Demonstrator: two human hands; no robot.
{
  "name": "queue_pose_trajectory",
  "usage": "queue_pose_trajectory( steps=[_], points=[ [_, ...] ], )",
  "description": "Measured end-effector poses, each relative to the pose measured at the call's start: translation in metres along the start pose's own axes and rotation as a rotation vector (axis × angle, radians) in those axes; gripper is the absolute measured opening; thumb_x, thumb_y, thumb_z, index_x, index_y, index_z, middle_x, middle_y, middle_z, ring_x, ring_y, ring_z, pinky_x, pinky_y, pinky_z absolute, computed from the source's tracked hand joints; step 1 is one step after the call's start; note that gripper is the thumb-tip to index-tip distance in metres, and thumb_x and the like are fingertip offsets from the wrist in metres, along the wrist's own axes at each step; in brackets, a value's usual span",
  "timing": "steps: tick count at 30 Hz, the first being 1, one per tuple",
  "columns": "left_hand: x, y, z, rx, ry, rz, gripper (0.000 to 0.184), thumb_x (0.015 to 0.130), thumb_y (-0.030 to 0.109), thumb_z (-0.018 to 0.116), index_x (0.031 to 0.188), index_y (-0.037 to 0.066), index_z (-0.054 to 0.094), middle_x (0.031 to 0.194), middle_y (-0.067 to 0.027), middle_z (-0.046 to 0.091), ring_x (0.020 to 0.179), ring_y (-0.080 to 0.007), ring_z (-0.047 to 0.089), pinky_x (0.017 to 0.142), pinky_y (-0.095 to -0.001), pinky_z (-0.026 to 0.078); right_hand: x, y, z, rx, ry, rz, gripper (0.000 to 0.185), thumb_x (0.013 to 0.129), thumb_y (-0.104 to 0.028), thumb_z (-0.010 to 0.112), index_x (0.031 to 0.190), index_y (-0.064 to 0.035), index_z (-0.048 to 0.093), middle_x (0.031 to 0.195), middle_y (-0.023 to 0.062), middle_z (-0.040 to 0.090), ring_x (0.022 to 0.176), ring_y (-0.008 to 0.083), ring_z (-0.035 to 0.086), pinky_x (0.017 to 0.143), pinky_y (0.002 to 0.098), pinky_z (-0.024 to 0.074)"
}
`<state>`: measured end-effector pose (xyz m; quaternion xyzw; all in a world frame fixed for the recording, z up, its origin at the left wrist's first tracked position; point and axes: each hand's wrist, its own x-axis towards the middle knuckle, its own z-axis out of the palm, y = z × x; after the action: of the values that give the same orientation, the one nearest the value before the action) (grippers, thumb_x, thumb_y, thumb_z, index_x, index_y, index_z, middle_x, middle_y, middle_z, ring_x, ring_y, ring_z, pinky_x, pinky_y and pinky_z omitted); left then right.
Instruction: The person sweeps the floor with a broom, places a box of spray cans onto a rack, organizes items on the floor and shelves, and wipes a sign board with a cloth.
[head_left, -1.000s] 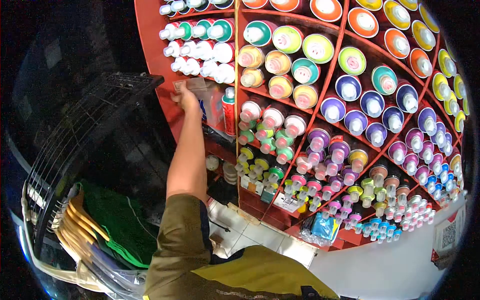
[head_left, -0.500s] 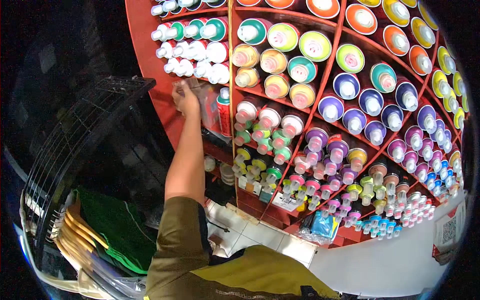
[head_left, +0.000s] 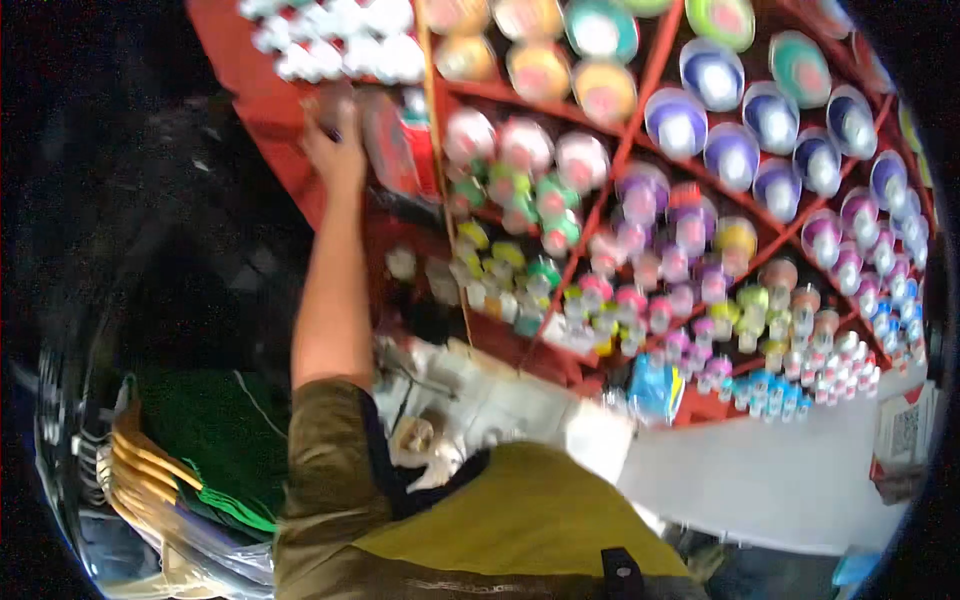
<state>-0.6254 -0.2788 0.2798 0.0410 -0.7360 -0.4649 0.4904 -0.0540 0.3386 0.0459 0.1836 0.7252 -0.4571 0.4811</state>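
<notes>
My left hand (head_left: 338, 150) reaches up to the lower left of the red rack, blurred by motion. Its fingers look curled around a small greyish-brown thing (head_left: 337, 108) that is too smeared to name. Just right of the hand stands a clear, flat-sided package (head_left: 388, 140) with a reddish tint. Beside that package is a red spray can (head_left: 419, 145) with a pale cap. My right hand is out of view.
The red rack (head_left: 655, 85) holds many spray cans with coloured rings. White-capped cans (head_left: 345, 40) sit above my hand. Wooden hangers (head_left: 150, 455) with a green garment (head_left: 215, 430) hang at lower left. A blue packet (head_left: 655, 388) lies below the rack.
The view has shifted, so the rack and my left arm appear higher and further left. My left hand has moved slightly away from the clear package.
</notes>
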Motion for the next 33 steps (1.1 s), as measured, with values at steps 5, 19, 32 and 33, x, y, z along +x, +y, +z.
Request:
queue_pose_trajectory(
  steps=[5,19,32,33],
  points=[
    [-0.044,-0.018,-0.035,-0.034,0.223,-0.196,0.047,0.095,0.036,0.049,0.092,-0.009,0.061,0.083,-0.0206,0.064,0.074,-0.0302,0.055,0.076,-0.0409,0.044,-0.032,0.037,0.008,0.069,-0.065,-0.098,0.050,0.084,-0.005,0.058,0.133,-0.0113,0.049,0.082,0.0102,0.065,0.059,0.0203,0.060,0.053,0.0350,0.0497],
    [-0.490,-0.159,-0.229,1.153,-0.789,-0.247,0.021,0.087,0.020,0.057,0.092,0.001,0.064,0.076,-0.0172,0.064,0.075,-0.0357,0.062,0.064,-0.0451,0.049,0.075,-0.159,0.039,0.204,-0.129,-0.124,0.056,0.088,-0.007,0.054,0.141,-0.0068,0.037,0.064,0.0018,0.052,0.043,0.0114,0.043,0.041,0.0286,0.0372],
    [-0.582,0.009,-0.345,0.504,-1.026,-0.914,0.020,0.091,0.023,0.059,0.090,0.004,0.065,0.082,-0.0092,0.067,0.074,-0.0180,0.063,0.063,-0.0335,0.050,0.335,-0.201,0.120,-0.617,0.020,-0.369,0.030,0.085,-0.014,0.051,0.110,0.0005,0.060,0.059,0.0128,0.058,0.041,0.0194,0.054,0.037,0.0353,0.0423],
    [-0.582,0.014,-0.348,0.421,-0.994,-1.031,0.020,0.090,0.023,0.060,0.092,0.004,0.065,0.084,-0.0081,0.067,0.075,-0.0174,0.063,0.063,-0.0327,0.050,0.337,-0.177,0.117,-0.634,0.062,-0.456,0.029,0.086,-0.014,0.049,0.108,0.0006,0.061,0.058,0.0123,0.057,0.040,0.0193,0.053,0.037,0.0354,0.0417]
  ],
)
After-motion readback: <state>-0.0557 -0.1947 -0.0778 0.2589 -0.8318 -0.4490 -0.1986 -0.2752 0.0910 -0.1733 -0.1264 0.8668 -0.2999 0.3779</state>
